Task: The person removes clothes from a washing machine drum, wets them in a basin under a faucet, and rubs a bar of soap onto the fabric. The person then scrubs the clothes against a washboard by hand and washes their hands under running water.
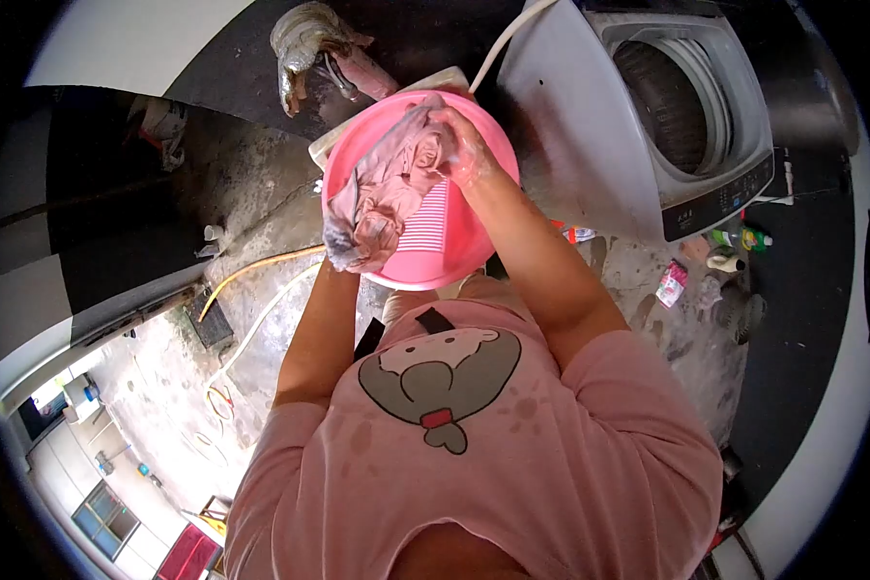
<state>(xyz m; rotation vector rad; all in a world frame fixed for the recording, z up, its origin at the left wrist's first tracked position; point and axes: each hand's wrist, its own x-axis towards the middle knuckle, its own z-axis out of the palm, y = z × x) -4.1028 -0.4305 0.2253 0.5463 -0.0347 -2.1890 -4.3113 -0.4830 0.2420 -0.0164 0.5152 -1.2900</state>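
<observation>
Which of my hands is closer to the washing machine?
Your right hand. It holds the cloth at the side of the basin toward the washing machine. Your left hand, hidden by the cloth, is at the basin's near-left edge, farther away.

Dusty-pink cloth [391,184], grayish at lower end, bunched and creased, stretches diagonally over round, bright-pink plastic basin [501,145]. Basin's ridged washboard [425,227], striped pink and white, partly covered by cloth.

A round pink plastic basin [462,242] sits before the person [493,493], a crumpled pink fabric cloth [387,193] over it; a boxy white washing machine [585,116] stands right, a thin yellow hose [261,262] left.
</observation>
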